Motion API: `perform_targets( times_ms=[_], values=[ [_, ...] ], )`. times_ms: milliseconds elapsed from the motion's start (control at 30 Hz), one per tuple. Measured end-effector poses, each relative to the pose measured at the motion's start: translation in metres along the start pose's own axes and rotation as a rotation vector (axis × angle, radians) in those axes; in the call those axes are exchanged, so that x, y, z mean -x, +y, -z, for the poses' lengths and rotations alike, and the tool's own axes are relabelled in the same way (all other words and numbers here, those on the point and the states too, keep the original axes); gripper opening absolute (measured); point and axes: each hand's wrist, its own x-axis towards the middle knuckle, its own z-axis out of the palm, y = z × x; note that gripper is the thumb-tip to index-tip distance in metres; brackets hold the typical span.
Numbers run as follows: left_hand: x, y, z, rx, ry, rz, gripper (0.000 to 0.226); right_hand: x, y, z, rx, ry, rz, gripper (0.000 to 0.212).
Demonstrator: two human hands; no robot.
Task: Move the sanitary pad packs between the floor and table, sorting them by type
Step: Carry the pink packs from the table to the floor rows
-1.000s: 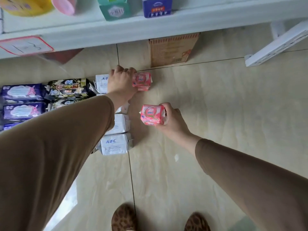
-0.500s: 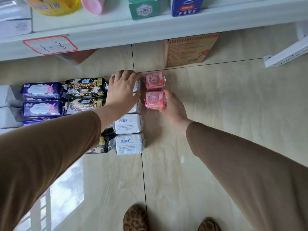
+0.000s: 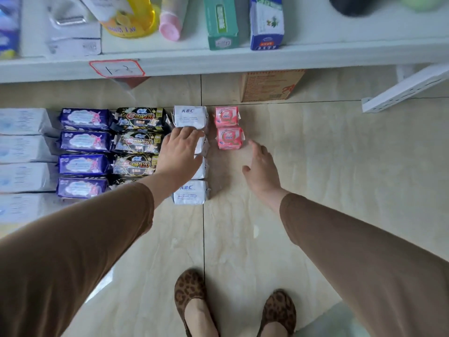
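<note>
Along the top we see a white shelf (image 3: 243, 58) carrying a yellow bottle (image 3: 131, 18), a pink-capped tube (image 3: 171, 23), a green box (image 3: 222, 25) and a blue-and-white carton (image 3: 266, 23). A red-edged label (image 3: 117, 68) (its handwriting blurred) sticks to the shelf's front edge. Below it we find a brown cardboard box (image 3: 269, 86) on the beige tiled floor (image 3: 328, 154), and a white slotted rail (image 3: 408, 87) lying slantwise at right.

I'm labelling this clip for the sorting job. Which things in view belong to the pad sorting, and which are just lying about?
Part of the job:
- pink packs
- white ABC packs
- black packs
- purple packs
- pale packs
- left hand and right hand, both empty

Just lying about:
- cardboard box
- yellow bottle
- pink tube
- green carton
- blue carton
</note>
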Motion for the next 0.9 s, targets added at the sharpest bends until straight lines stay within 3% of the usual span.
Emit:
perform_targets(
  times_ms=[200, 400, 500, 567, 900],
  values=[
    [0.077, 0.066, 0.102, 0.007, -0.138, 0.064, 0.049, 0.114, -0.030, 0.122, 0.119, -0.137, 0.037, 0.051],
    [0.128, 0.149, 0.268, 0.094, -0.144, 0.065, 0.047, 0.199, -0.104, 0.289, 0.151, -0.168, 0.061, 0.043],
    [0.133, 0.180, 0.340, 0.143, -0.089, 0.074, 0.047, 0.217, -0.145, 0.354, 0.105, -0.113, 0.060, 0.039],
    [0.155, 0.213, 0.428, 0.174, -0.041, 0.056, 0.047, 0.254, -0.189, 0.431, 0.070, -0.068, 0.091, 0.039],
    [0.136, 0.236, 0.595, 0.251, 0.250, -0.053, 0.048, 0.256, -0.309, 0.570, 0.065, 0.140, 0.338, 0.036]
  ],
)
